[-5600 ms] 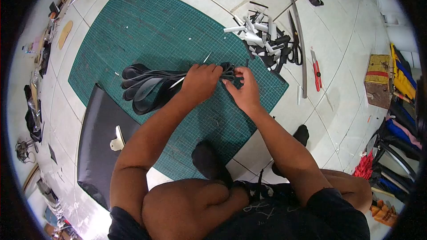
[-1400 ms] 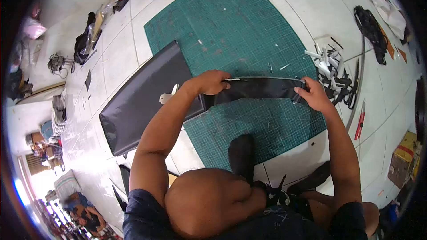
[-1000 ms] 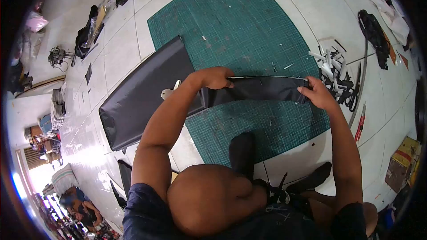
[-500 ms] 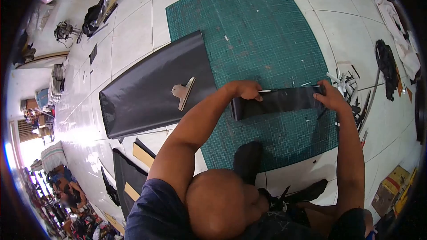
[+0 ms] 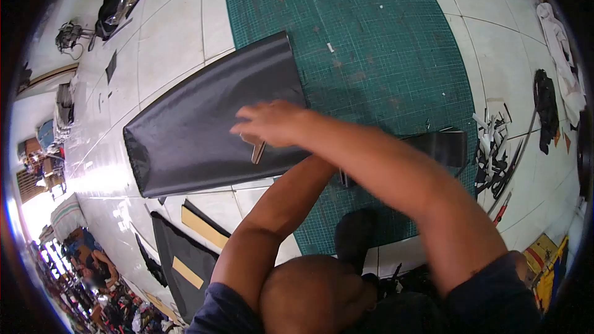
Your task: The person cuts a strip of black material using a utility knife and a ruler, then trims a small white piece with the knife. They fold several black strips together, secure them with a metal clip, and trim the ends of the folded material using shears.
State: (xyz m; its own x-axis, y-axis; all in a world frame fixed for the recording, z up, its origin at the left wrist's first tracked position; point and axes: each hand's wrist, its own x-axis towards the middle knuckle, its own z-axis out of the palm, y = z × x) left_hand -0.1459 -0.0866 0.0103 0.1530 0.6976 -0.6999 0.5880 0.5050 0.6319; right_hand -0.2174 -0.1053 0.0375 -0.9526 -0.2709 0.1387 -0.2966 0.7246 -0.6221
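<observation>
My right hand [image 5: 269, 124] reaches across to the left, over the large black sheet [image 5: 204, 111]. Its fingers are apart, right above the metal clip [image 5: 258, 151], which it partly covers. My left hand is hidden under my right forearm, near the left end of the folded black strip [image 5: 439, 147]. That strip lies on the green cutting mat [image 5: 396, 55], its middle covered by my right arm.
White and black scraps [image 5: 492, 148] lie right of the mat, with a red cutter [image 5: 503, 207] below them. Dark material with tan strips [image 5: 187, 272] is at the lower left. A person [image 5: 102, 266] is in the far lower left.
My right hand has let go of the strip's right end and crossed over my left arm to the clip. The view has shifted slightly.
</observation>
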